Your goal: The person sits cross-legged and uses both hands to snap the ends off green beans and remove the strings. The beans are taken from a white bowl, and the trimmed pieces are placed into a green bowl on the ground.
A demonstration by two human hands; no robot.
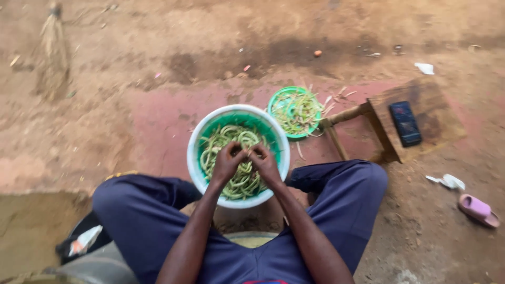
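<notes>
While hands (247, 160) meet, green bowl (273, 131) below.

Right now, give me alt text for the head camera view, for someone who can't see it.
Seen from above, a seated person's left hand and right hand meet over a large bowl of green bean pods on bare earth. A smaller green bowl of pods sits beyond it, beside a low wooden stool with a dark phone on top.

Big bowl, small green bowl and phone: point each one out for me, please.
Big bowl (195, 138): head view, on its white rim at the left side.
Small green bowl (279, 97): head view, on its green rim at the upper left.
Phone (405, 123): head view, middle of its dark screen.
</notes>
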